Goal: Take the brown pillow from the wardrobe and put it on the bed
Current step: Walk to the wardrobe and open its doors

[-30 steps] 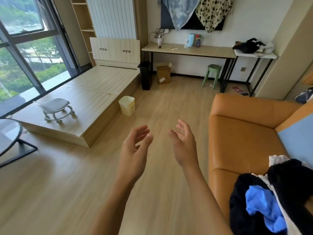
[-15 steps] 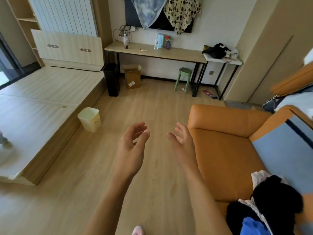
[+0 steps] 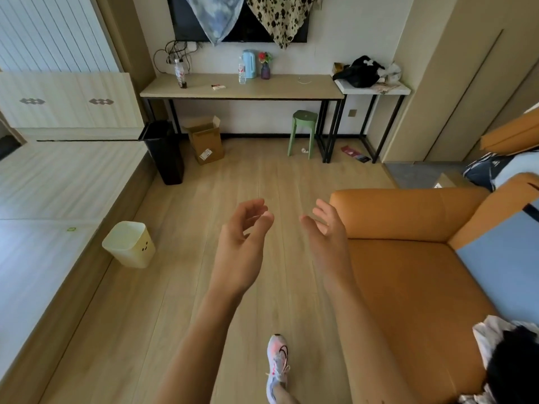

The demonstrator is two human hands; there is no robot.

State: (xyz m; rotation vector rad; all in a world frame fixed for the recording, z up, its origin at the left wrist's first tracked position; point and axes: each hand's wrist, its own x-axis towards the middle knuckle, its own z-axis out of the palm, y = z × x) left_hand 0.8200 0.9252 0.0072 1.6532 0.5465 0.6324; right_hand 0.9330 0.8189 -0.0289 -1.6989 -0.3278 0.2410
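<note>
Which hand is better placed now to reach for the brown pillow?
Neither: left hand and right hand are both empty, open, level over the floor. No pillow or open wardrobe is in view.

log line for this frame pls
phase: walking, pre-pickup | left hand: open, empty | right hand: open, empty | brown pillow: not in view | orange sofa: on right

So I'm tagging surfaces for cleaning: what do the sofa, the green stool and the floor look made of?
Sofa: orange leather or faux leather, smooth with a soft sheen; which one is unclear. Green stool: likely moulded plastic, uniform matte colour. Floor: light wood-look planks with visible seams, possibly laminate.
</note>
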